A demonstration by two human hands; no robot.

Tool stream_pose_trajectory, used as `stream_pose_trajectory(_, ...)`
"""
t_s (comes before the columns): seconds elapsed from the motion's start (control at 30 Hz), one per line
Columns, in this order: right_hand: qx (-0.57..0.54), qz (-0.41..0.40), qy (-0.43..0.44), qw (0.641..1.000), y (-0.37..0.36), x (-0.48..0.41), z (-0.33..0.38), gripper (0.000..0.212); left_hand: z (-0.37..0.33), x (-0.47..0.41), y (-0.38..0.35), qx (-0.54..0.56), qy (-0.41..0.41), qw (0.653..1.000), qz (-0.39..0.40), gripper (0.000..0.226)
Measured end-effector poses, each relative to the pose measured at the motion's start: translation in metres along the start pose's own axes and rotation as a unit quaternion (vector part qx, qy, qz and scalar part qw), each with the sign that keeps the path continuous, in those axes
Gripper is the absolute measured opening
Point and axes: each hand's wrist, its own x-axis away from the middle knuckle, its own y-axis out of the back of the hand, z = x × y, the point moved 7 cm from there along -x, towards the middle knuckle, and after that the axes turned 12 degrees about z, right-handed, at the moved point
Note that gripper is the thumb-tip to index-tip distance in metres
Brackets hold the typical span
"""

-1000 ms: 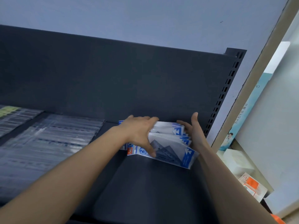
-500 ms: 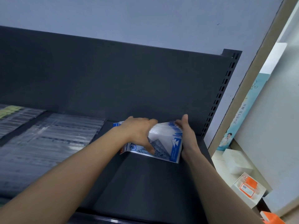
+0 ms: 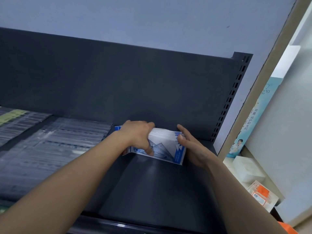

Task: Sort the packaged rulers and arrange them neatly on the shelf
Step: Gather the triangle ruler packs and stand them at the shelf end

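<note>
The stack of packaged rulers [image 3: 166,146] is being gripped by the left hand [image 3: 136,135]. Its fingers are being curled over the top edge of the packs and its thumb is being pressed on the front face of the nearest pack. The right hand [image 3: 191,146] is being held flat, fingers straight, against the right side of the stack, and nothing is being clasped by it. The packs are white with blue printing, and triangular rulers are showing through the front. They are being held on edge and tilted back, close to the back edge of the shelf [image 3: 152,191], towards its right back corner. Whether the back panel [image 3: 118,81] is being touched by the stack cannot be told. Over the left part of the shelf, clear flat packs [image 3: 50,146] are lying in rows from the back edge towards the front edge. A slotted upright [image 3: 236,92] is standing at the right back corner. Beyond the right edge and lower down, a white box [image 3: 248,169] and an orange and white box [image 3: 261,195] are lying, with a pale blue poster [image 3: 253,119] behind them.
</note>
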Motion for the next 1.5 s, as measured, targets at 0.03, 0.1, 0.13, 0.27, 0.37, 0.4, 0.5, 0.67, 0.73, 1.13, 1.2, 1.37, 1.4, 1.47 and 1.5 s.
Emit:
stream_pose_trajectory(0.03,0.022,0.03,-0.014,0.999,0.0,0.001,0.0,0.143,0.001,0.0,0.001,0.002,-0.004,1.0,0.007,0.08)
stream_pose_trajectory(0.1,0.077,0.058,-0.045,0.994,0.0,0.001,0.0,0.135,0.0,-0.001,0.002,0.011,-0.02,1.0,0.015,0.08)
stream_pose_trajectory(0.13,0.097,0.051,-0.054,0.992,0.001,0.0,-0.001,0.131,-0.002,-0.001,0.002,0.015,-0.034,0.999,0.018,0.078)
stream_pose_trajectory(0.27,0.116,-0.013,-0.042,0.992,0.004,-0.006,-0.003,0.129,-0.008,-0.001,0.003,0.012,-0.086,0.996,0.019,0.076)
stream_pose_trajectory(0.37,0.113,-0.041,-0.026,0.992,0.006,-0.008,-0.002,0.133,-0.003,0.001,0.003,0.026,-0.094,0.995,0.021,0.075)
stream_pose_trajectory(0.4,0.12,-0.038,-0.025,0.992,0.006,-0.01,-0.003,0.133,-0.002,0.002,0.002,0.031,-0.096,0.995,0.02,0.075)
stream_pose_trajectory(0.5,0.138,-0.027,-0.03,0.99,0.005,-0.012,-0.004,0.111,0.001,0.005,0.005,0.025,-0.082,0.996,0.015,0.089)
stream_pose_trajectory(0.67,0.142,-0.019,-0.007,0.99,0.006,-0.012,-0.005,0.044,0.05,0.022,0.006,0.088,0.022,0.995,0.03,0.101)
stream_pose_trajectory(0.73,0.146,-0.006,-0.014,0.989,0.005,-0.013,-0.009,0.055,0.062,0.024,0.0,0.154,0.012,0.988,0.028,0.073)
stream_pose_trajectory(1.13,0.214,-0.04,0.009,0.976,0.016,-0.005,-0.005,0.06,0.049,0.018,-0.015,0.293,-0.068,0.951,-0.071,0.086)
stream_pose_trajectory(1.2,0.226,-0.021,-0.012,0.974,0.018,-0.005,-0.01,0.067,0.054,0.018,-0.019,0.353,-0.066,0.93,-0.073,0.101)
stream_pose_trajectory(1.37,0.261,-0.022,-0.02,0.965,0.018,-0.005,-0.01,0.078,0.067,0.014,-0.034,0.479,-0.052,0.876,-0.028,0.131)
stream_pose_trajectory(1.4,0.266,-0.028,-0.016,0.963,0.018,-0.005,-0.009,0.077,0.066,0.013,-0.036,0.487,-0.05,0.872,-0.028,0.128)
stream_pose_trajectory(1.47,0.273,-0.037,-0.006,0.961,0.018,-0.004,-0.006,0.078,0.063,0.012,-0.034,0.495,-0.058,0.865,-0.052,0.122)
stream_pose_trajectory(1.5,0.27,-0.043,0.004,0.962,0.019,-0.002,-0.004,0.081,0.061,0.012,-0.032,0.495,-0.064,0.864,-0.068,0.117)
